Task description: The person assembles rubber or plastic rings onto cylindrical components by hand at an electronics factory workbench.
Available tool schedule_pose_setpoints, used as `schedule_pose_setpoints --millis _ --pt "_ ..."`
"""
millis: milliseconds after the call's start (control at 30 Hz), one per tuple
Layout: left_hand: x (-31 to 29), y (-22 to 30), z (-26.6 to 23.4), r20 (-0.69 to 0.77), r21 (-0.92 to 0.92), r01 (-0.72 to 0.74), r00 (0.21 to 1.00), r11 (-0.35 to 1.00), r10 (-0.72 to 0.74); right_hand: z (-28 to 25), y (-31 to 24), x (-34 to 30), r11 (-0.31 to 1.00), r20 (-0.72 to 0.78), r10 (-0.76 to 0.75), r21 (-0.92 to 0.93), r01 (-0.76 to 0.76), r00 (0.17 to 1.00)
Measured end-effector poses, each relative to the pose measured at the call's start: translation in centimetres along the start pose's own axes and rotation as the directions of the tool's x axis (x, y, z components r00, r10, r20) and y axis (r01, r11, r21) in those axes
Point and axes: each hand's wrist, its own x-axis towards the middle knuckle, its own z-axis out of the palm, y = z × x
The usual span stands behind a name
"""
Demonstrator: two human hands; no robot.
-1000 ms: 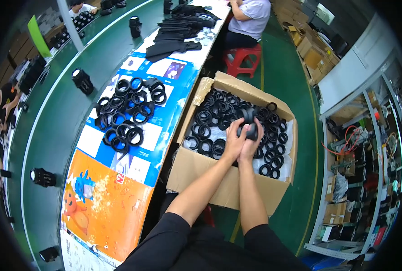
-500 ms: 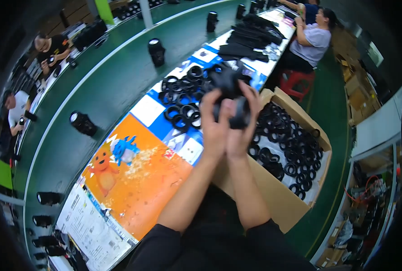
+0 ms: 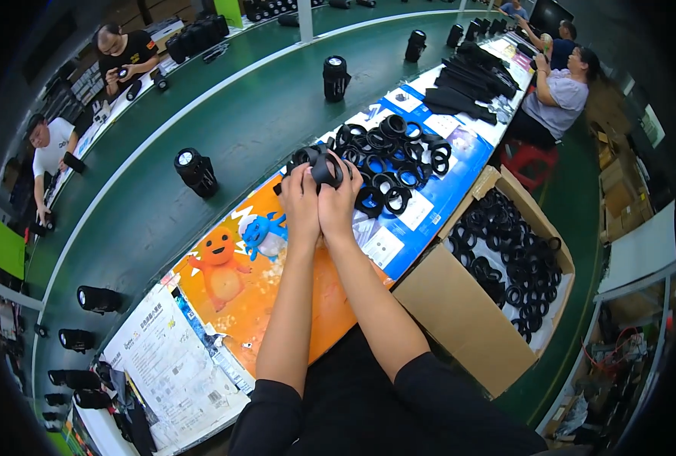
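Hands (image 3: pixel 300 204) x2, 2+ blk rings (image 3: pixel 324 172) held, 1 ctn (image 3: pixel 463 323)

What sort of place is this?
Likely a factory assembly line: black cylindrical units sit spaced along a green belt-like surface, co-workers handle parts beside it, and an open cardboard box holds many black rings.

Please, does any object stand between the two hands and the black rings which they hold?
Nothing visible does: the left hand and right hand directly touch the held black rings. Loose rings lie beyond the right hand, not between.
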Motion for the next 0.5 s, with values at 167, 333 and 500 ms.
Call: schedule_pose_setpoints --millis 167,333,500 --pt "-0.8 -0.7 -0.4 0.040 0.273 -0.086 0.996 0.958 0.078 -0.9 -0.5 2.5 0.960 0.117 0.205 -0.218 -0.176 0.972" --pt "-2.1 -2.4 -1.2 -0.008 0.426 -0.146 0.986 0.893 0.165 -0.5 -2.6 4.7 0.817 0.339 0.340 -0.568 -0.097 0.877" --pt "-3.8 -1.0 -3.0 0.005 0.263 -0.228 0.972 0.938 0.235 -1.4 -5.3 3.7 0.703 0.344 0.271 -0.709 0.059 0.899"
